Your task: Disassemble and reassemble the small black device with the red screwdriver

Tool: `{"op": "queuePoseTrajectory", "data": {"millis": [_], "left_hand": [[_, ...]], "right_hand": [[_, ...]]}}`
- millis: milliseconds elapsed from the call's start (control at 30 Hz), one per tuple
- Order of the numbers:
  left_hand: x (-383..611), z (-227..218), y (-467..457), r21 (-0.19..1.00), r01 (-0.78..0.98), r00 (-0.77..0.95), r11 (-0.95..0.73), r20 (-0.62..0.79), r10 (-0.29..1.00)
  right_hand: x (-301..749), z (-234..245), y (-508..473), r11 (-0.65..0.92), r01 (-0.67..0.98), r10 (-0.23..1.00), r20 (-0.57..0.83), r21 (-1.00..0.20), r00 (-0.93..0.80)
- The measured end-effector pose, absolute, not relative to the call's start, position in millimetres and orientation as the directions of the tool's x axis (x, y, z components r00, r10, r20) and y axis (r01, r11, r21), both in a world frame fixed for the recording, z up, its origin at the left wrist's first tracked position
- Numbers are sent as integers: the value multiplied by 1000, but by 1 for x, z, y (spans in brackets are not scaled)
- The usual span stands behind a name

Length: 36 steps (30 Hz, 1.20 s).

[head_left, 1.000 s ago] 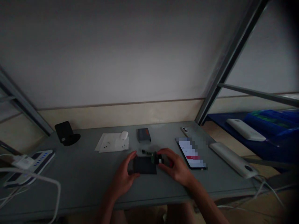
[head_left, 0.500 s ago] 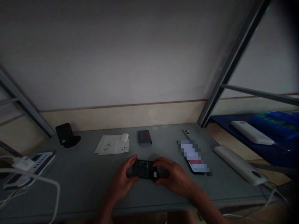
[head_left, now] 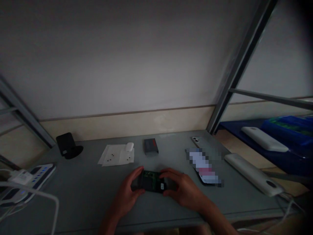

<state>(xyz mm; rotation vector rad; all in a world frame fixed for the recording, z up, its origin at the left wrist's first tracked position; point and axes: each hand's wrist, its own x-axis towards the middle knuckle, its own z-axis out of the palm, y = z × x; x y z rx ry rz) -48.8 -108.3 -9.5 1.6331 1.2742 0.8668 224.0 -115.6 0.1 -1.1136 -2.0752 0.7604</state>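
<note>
A small dark device (head_left: 152, 183) with a green circuit board showing in its open top rests low over the grey table (head_left: 85, 192), near the front middle. My left hand (head_left: 128, 192) grips its left end with thumb and fingers curled round it. My right hand (head_left: 182, 189) grips its right end the same way. Both sets of fingers are closed on the device.
Behind the hands lie a white paper with tiny black screws (head_left: 116, 156), a small white roll (head_left: 129, 147) and a grey box with a red label (head_left: 151, 146). A lit phone (head_left: 205, 168), a white power bank (head_left: 253, 174), a black stand (head_left: 67, 146) and a power strip (head_left: 31, 178) flank them.
A second ago the circuit board was held apart above the flat dark case; now it sits in the case, and both hands have closed on the ends and drawn it slightly nearer.
</note>
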Motion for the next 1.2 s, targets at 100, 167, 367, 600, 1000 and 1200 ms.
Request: {"op": "queuePoseTrajectory", "data": {"millis": [100, 167, 367, 600, 1000, 1200], "left_hand": [[-50, -11, -109, 890, 438, 219, -127, 32, 975], [-50, -11, -111, 874, 464, 227, -147, 43, 973], [-48, -11, -113, 841, 509, 236, -185, 71, 969], [-46, -9, -111, 845, 510, 221, -160, 51, 974], [-46, -8, -113, 846, 512, 222, -148, 36, 974], [-49, -17, -111, 843, 501, 238, -193, 81, 968]], "right_hand": [[223, 3, -118, 479, 511, 861, 270, -713, -431], [223, 5, -120, 491, 523, 856, 272, -697, -440], [224, 5, -121, 499, 524, 851, 276, -690, -447], [223, 8, -123, 488, 539, 858, 264, -686, -441], [224, 6, -122, 491, 535, 856, 267, -688, -442], [224, 9, -123, 493, 525, 855, 272, -694, -443]]}}
